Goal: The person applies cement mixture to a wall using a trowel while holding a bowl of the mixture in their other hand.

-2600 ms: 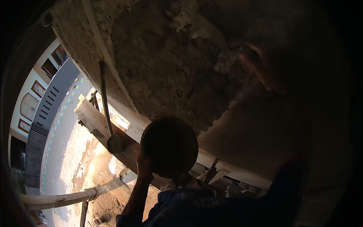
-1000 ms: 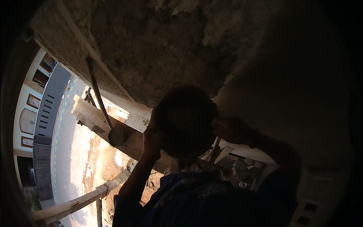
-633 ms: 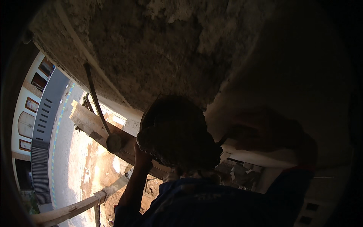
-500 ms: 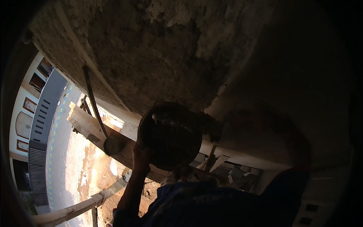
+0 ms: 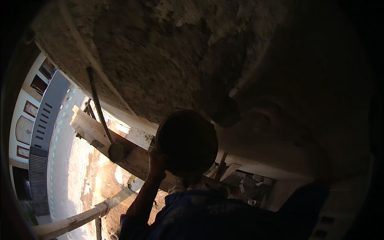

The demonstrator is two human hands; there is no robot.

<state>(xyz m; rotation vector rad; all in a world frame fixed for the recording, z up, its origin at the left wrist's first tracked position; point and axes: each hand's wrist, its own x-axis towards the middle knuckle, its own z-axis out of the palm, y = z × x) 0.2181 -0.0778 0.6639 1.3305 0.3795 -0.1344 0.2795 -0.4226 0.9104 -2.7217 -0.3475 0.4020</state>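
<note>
My left hand (image 5: 158,162) grips the side of a dark round bucket (image 5: 186,158), held in front of my body. The bucket's mouth faces up toward me, but its inside is too dark to make out. My right hand (image 5: 264,116), dim in the shadow, is closed on the handle of what looks like a trowel. The dark trowel blade (image 5: 225,113) is close to the rough plastered wall (image 5: 160,72), to the right of the bucket's rim. Whether the blade touches the wall cannot be told.
Below on the left runs a wooden scaffold plank (image 5: 132,156), where a long-handled round tool (image 5: 116,152) leans against the wall. A wooden pole (image 5: 80,218) crosses lower left. Far below lie sunlit ground (image 5: 96,180) and broken pieces (image 5: 252,184).
The trowel, earlier beside the bucket with a dark lump on it, has moved up toward the wall in my right hand. My left hand and the bucket have shifted slightly right.
</note>
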